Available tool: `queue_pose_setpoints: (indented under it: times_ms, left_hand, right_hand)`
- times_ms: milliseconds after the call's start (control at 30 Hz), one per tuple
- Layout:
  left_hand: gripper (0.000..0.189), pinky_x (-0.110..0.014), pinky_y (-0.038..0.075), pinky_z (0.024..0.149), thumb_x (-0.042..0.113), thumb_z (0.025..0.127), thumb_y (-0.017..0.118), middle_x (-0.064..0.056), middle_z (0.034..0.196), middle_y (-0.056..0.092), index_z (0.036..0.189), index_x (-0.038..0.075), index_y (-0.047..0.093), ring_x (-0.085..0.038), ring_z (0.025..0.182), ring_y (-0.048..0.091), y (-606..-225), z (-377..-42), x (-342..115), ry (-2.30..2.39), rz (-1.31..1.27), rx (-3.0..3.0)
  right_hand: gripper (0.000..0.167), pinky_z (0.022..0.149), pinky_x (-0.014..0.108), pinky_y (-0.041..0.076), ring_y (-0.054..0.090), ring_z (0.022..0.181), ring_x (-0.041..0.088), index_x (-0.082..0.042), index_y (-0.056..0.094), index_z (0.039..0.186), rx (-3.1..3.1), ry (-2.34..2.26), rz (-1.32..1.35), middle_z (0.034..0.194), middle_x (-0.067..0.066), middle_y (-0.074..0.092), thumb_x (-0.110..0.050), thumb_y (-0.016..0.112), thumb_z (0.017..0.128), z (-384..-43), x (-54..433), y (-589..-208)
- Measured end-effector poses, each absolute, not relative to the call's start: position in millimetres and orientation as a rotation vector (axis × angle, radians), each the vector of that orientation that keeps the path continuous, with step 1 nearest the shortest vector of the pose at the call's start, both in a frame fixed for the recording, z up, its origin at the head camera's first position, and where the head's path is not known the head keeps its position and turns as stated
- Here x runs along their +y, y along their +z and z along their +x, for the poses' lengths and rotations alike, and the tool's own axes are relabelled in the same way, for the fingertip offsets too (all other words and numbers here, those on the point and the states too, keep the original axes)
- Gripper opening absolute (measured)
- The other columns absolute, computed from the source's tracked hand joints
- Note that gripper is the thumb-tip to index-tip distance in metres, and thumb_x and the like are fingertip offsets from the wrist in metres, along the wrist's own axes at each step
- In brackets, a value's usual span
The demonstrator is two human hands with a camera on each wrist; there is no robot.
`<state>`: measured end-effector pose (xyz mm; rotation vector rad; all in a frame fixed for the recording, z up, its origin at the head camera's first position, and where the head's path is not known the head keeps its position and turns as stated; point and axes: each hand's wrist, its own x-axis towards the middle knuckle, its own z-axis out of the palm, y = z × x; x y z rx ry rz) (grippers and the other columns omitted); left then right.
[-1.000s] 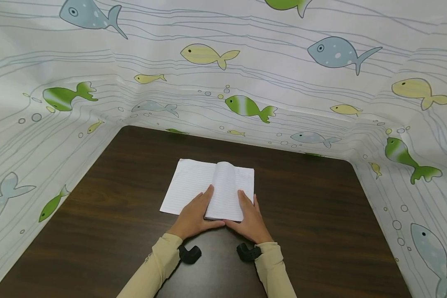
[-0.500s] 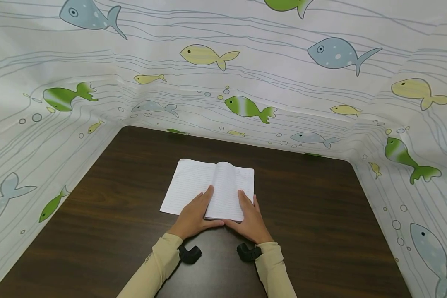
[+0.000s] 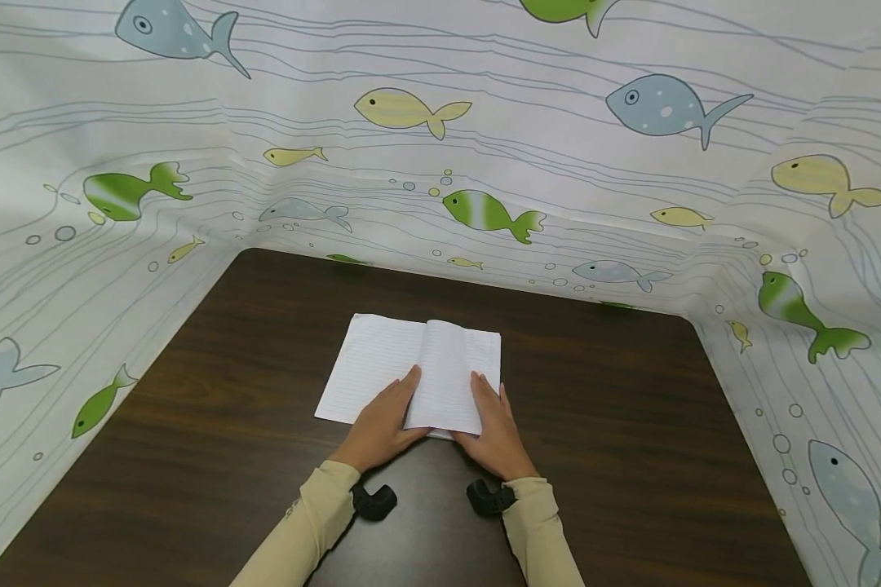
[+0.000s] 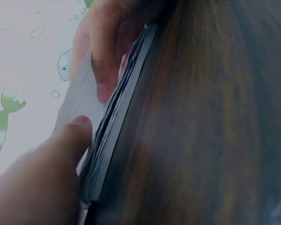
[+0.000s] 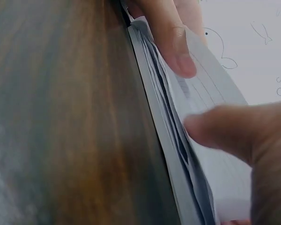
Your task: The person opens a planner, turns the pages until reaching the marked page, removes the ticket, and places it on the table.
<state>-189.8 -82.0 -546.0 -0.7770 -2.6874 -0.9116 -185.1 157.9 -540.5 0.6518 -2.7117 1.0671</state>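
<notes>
An open lined notebook lies on the dark wooden table, its right part covered by a curved lined page. My left hand holds that page from the left, with fingers along its side and the thumb tip hidden at the near edge in the head view. From the right, my right hand holds the same page, its thumb tip likewise hidden there. Both wrist views show the thumbs against the lined page, above the stacked sheets and thin cover edge. Some fingertips are out of sight.
The dark wooden table spreads around the notebook. A white fish-print sheet stands along its back and sides. Each wrist carries a black device, the left one and the right one, beside cream sleeves.
The thumbs have parted from each other at the notebook's near edge and slid partly out of sight. The page's near edge has risen slightly, showing layers below. The rest stays put.
</notes>
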Motion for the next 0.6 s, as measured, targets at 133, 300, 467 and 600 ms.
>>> queue_pose_setpoints:
  times_ms: [133,300,467,600]
  left_hand:
    - [0.089,-0.054,0.039,0.116,0.024,0.089,0.082,-0.025,0.158,0.043,0.156,-0.009,0.034,-0.04,0.142,0.047,-548,-190,-83,-0.946,-0.83,-2.599]
    - [0.081,-0.051,0.039,0.117,0.015,0.089,0.079,-0.024,0.158,0.044,0.155,-0.007,0.038,-0.04,0.143,0.045,-550,-194,-83,-1.023,-0.848,-2.455]
    - [0.076,-0.034,0.032,0.122,0.004,0.089,0.072,-0.023,0.153,0.048,0.156,-0.004,0.037,-0.039,0.139,0.048,-545,-196,-81,-1.053,-0.703,-2.298]
    - [0.073,-0.042,0.025,0.126,-0.011,0.083,0.063,-0.028,0.149,0.05,0.153,-0.01,0.039,-0.042,0.141,0.046,-539,-197,-79,-0.92,-0.552,-2.164]
  right_hand:
    - [0.092,0.124,0.061,0.017,0.023,0.154,0.044,0.01,0.02,0.16,-2.695,1.177,0.544,0.166,0.029,0.024,-0.013,0.075,0.09,-186,157,-542]
    - [0.096,0.122,0.062,0.025,0.019,0.155,0.042,0.003,0.01,0.164,-2.639,1.363,0.384,0.17,0.022,0.016,-0.011,0.074,0.093,-187,157,-543]
    - [0.093,0.122,0.061,0.025,0.02,0.155,0.041,0.001,0.011,0.165,-2.65,1.385,0.338,0.171,0.02,0.015,-0.02,0.072,0.098,-185,157,-543]
    - [0.091,0.121,0.062,0.026,0.023,0.155,0.041,-0.002,0.013,0.165,-2.68,1.353,0.323,0.17,0.02,0.019,-0.024,0.071,0.099,-184,157,-542]
